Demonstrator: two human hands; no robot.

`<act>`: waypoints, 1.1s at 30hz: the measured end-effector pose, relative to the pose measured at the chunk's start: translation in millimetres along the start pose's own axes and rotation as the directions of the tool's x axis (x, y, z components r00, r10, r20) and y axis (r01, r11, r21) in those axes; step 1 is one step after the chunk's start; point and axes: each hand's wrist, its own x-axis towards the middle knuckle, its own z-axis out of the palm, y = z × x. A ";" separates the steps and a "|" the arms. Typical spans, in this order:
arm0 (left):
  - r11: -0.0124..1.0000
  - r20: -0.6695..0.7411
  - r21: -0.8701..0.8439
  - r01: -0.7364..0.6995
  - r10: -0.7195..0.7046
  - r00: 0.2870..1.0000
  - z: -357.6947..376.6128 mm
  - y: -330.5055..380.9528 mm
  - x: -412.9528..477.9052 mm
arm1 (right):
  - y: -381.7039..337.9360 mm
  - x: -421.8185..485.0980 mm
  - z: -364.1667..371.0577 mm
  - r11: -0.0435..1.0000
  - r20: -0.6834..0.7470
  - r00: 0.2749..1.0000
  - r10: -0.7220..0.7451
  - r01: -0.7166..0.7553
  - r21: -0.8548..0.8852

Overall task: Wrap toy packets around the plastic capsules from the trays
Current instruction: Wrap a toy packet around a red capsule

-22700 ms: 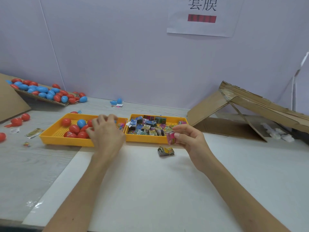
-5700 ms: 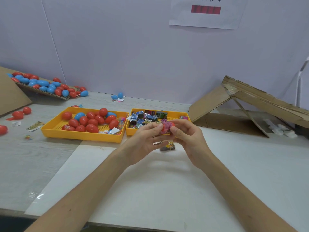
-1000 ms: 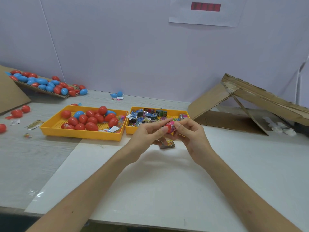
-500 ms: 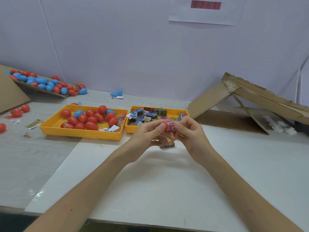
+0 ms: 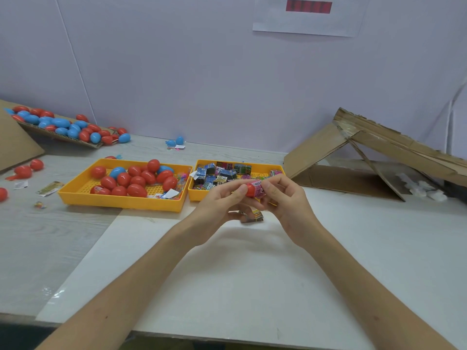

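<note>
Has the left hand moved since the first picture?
Yes: the left hand went rightward, off the capsule tray, and now holds the red capsule in front of the packet tray.

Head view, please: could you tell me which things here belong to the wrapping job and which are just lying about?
In the job: red capsule and pink packet, in left hand and right hand; capsule tray; packet tray.
Lying about: cardboard lean-to; wall notice; stray capsules far left.

No txt legible; wall sheet (image 5: 308,24) red bar (image 5: 308,6) blurred, maybe print.
</note>
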 end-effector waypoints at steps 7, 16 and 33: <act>1.000 -0.043 0.008 -0.013 0.013 0.999 -1.3 -0.6 0.8 | 2.2 0.0 1.3 1.000 0.022 0.999 0.022 -0.022 -0.008; 0.998 -0.067 0.061 -0.017 0.021 0.998 -0.7 -1.8 0.2 | 6.3 1.8 -2.4 0.994 0.003 1.000 -0.021 0.021 -0.107; 0.998 -0.050 0.060 -0.002 0.005 0.999 0.6 -3.4 0.7 | 6.5 -2.3 2.1 1.000 0.028 1.000 0.006 -0.006 -0.001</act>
